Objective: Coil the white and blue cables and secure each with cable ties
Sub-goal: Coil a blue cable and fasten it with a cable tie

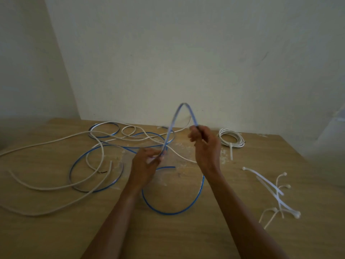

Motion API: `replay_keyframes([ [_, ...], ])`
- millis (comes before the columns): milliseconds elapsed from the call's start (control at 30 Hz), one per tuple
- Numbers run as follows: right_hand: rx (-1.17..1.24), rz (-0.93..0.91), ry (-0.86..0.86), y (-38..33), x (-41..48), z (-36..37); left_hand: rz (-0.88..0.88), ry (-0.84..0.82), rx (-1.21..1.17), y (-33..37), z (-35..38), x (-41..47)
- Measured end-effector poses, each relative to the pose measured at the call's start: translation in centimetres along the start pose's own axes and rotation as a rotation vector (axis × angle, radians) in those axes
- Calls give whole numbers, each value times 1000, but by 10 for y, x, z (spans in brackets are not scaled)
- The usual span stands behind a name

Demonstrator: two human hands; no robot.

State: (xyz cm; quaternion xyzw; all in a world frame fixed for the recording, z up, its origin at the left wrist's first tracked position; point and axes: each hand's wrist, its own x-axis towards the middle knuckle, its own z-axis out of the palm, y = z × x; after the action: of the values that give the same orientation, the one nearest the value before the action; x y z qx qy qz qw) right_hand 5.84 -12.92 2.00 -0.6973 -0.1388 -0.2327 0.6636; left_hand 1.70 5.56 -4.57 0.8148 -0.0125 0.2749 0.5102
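Where left hand [144, 165] and right hand [205, 144] pinch, blue cable [169, 214] arches.

White cable [37, 144] runs off left edge; lifted blue cable [170, 126] looks blurred.

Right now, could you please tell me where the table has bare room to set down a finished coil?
Bare table lies along the near edge, below the blue cable and the loose white cable; also between the tied white coil and the cable ties. The left half, all crossing loops, is crowded.
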Motion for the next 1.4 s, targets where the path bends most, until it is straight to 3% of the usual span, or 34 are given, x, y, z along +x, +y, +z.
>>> replay_keyframes([
  [100,-1,-57,169,-6,5,-13,68,349,551,-14,-8,4],
  [167,-43,-97,182,-4,10,-19,39,403,611,-14,-18,5],
  [300,-87,-109,113,-1,17,-24,-101,355,55,-11,-18,5],
  [400,-152,-98,24,0,20,-35,-431,322,-723,2,-25,14],
  [433,-193,-88,2,2,21,-38,-482,337,-875,2,-29,15],
  [667,-600,57,14,15,34,-49,-304,632,-684,5,-39,16],
  [833,-648,103,62,21,40,-52,-401,415,-1061,7,-45,21],
  [967,-659,126,101,33,43,-52,-337,243,-1263,-1,-49,18],
  [1033,-604,149,142,36,44,-53,-246,106,-1073,1,-45,16],
  [1200,-321,173,162,31,46,-48,354,-7,267,-27,-14,11],
  [1300,-4,190,-12,15,38,-35,347,-54,557,-27,1,0],
  [1400,70,158,-285,1,27,-23,571,-41,554,-5,17,-2],
])
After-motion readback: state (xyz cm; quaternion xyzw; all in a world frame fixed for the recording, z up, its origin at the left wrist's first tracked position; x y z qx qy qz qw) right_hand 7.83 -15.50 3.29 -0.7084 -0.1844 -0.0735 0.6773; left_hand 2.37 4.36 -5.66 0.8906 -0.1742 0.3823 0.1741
